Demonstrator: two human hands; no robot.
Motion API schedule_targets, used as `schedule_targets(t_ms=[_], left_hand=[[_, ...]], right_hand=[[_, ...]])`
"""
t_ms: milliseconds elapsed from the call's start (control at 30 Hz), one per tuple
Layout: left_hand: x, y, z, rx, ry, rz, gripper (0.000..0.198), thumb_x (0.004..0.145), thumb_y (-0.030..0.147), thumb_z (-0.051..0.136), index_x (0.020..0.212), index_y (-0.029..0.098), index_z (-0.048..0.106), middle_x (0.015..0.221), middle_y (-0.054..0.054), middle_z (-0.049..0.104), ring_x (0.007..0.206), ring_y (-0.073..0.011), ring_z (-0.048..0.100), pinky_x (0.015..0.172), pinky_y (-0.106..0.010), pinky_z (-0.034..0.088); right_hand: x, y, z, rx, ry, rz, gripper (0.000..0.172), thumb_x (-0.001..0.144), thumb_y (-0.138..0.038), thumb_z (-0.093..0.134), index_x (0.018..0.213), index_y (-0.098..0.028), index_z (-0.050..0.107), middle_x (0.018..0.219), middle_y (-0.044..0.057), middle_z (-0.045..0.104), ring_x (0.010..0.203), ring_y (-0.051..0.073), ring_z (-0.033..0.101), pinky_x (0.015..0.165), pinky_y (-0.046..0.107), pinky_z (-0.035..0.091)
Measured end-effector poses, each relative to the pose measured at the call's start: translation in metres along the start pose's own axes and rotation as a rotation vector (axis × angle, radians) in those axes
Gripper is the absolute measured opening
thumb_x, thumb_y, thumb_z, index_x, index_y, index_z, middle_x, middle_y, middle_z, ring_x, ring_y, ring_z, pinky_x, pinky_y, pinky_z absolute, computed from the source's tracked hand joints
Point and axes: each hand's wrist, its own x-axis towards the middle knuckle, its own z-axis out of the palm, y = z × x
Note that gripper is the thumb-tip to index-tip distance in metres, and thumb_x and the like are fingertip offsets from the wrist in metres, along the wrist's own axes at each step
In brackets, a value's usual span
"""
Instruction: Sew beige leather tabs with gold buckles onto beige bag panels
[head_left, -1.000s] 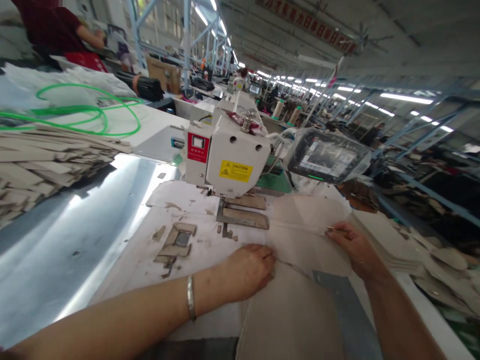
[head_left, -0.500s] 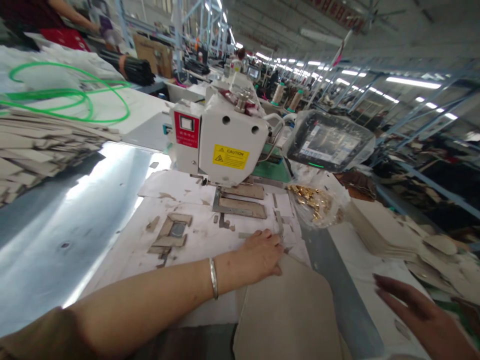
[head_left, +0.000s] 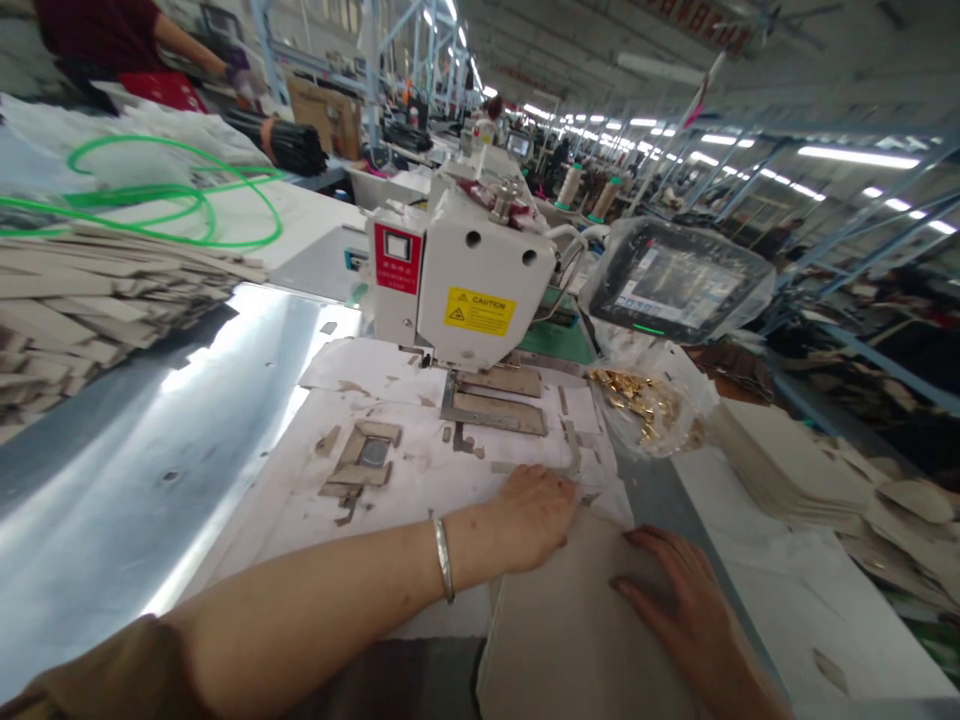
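A beige, flat panel (head_left: 577, 620) with rounded corners lies at the near edge of the work surface, in front of the sewing machine (head_left: 480, 270). My left hand (head_left: 536, 515), a silver bangle on its wrist, is closed at the panel's far left corner; its fingertips are partly hidden. My right hand (head_left: 682, 590) rests at the panel's right side, thumb and fingers apart. Beyond the left hand is a metal clamp frame (head_left: 495, 410) under the machine head. A smaller beige-edged template (head_left: 367, 455) sits to its left on the white sheet (head_left: 292, 510).
Stacked beige panels (head_left: 787, 460) lie at the right, near a plastic bag of gold-coloured metal pieces (head_left: 645, 405). A wrapped control screen (head_left: 675, 280) stands behind. Many beige strips (head_left: 97, 300) and a green cord (head_left: 202, 215) are at the left. Another person (head_left: 105, 40) works at the far left.
My right hand has moved left from the white table onto the panel's right side. The left hand stays at the panel's corner, its fingers more curled. The view has shifted slightly.
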Motion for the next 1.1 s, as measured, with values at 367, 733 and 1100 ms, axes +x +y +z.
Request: schedule_targets(t_ms=[367,733,1100], left_hand=[[-0.014,0.007,-0.012,0.057,0.018,0.176,0.014,0.090,0.016,0.050,0.094,0.011,0.063,0.093,-0.011,0.066,0.089,-0.0235,0.061,0.082,-0.036,0.049],[-0.099,-0.021,-0.056,-0.130,-0.010,0.085,0.013,0.086,0.009,0.049,0.096,0.018,0.049,0.092,-0.003,0.063,0.076,-0.0168,0.063,0.067,-0.025,0.048],[-0.097,-0.031,-0.025,-0.603,0.198,-0.413,0.020,0.086,0.024,0.052,0.104,0.020,0.044,0.080,0.000,0.058,0.073,-0.0174,0.058,0.068,-0.028,0.046]], right_hand=[[-0.018,-0.006,0.022,0.082,0.109,0.274,0.059,0.084,-0.057,0.056,0.129,-0.020,0.048,0.125,0.014,0.060,0.114,0.032,0.059,0.097,0.050,0.050],[0.026,-0.093,0.043,0.466,0.202,0.083,0.024,0.084,-0.036,0.061,0.104,-0.023,0.058,0.122,0.012,0.066,0.119,0.030,0.059,0.102,0.050,0.046],[0.014,-0.060,0.004,0.842,-0.256,0.668,0.054,0.072,-0.057,0.067,0.119,-0.029,0.067,0.117,0.010,0.071,0.112,0.035,0.064,0.085,0.043,0.057]])
